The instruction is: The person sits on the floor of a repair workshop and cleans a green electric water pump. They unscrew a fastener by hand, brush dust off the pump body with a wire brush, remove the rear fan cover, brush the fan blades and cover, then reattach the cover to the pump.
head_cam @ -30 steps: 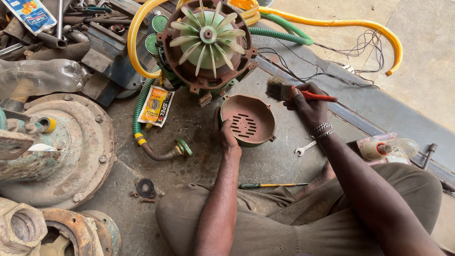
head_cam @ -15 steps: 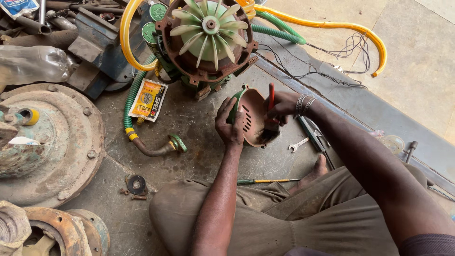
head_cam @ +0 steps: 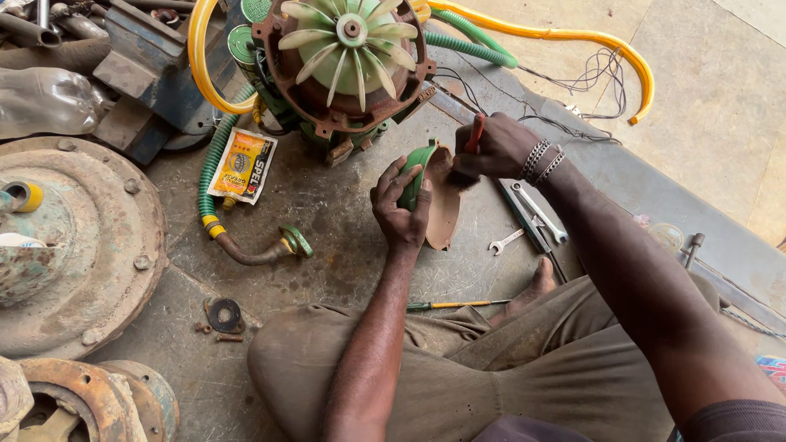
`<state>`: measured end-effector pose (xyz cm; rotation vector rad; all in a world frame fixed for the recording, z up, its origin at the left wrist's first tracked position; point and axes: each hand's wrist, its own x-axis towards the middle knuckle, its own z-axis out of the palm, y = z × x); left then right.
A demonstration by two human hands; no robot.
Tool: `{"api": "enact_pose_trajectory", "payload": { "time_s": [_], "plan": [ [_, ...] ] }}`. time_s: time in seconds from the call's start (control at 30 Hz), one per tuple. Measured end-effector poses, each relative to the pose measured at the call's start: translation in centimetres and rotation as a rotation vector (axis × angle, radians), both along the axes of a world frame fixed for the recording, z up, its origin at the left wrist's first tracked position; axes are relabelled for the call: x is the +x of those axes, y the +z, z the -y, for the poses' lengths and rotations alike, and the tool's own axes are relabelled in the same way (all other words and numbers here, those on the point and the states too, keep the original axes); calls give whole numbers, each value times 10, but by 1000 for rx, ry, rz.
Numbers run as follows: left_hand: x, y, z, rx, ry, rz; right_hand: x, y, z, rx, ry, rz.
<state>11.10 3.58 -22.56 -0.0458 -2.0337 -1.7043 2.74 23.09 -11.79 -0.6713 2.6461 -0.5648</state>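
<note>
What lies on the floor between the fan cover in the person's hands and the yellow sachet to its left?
In the head view, only bare stained concrete floor lies between the fan cover and the yellow sachet; the motor's base sits just above that stretch.

i see the cover (head_cam: 438, 196) no longer flat on the floor: my left hand (head_cam: 401, 209) now grips it by its green rim, tipped on edge, rusty inside facing right. my right hand (head_cam: 495, 147) is now in from the side and presses the red-handled brush (head_cam: 468, 151) into the cover's inside.
</note>
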Motion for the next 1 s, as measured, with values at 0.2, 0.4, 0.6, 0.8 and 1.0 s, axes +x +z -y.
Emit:
{"api": "enact_pose_trajectory", "payload": {
  "time_s": [0.2,0.4,0.6,0.8,1.0],
  "plan": [
    [-2,4,0,71,23,11,36,-26,20,-147,-84,163],
    [-12,-6,3,113,85,69,51,-23,11,-316,-243,-374],
    [-8,-13,3,108,95,108,57,-27,23,-82,-173,-396],
    [-15,-12,5,188,146,195,54,-31,19,-304,-163,-501],
    [-15,-13,11,292,73,213,45,-45,32,-242,-202,-478]
  ]
}}
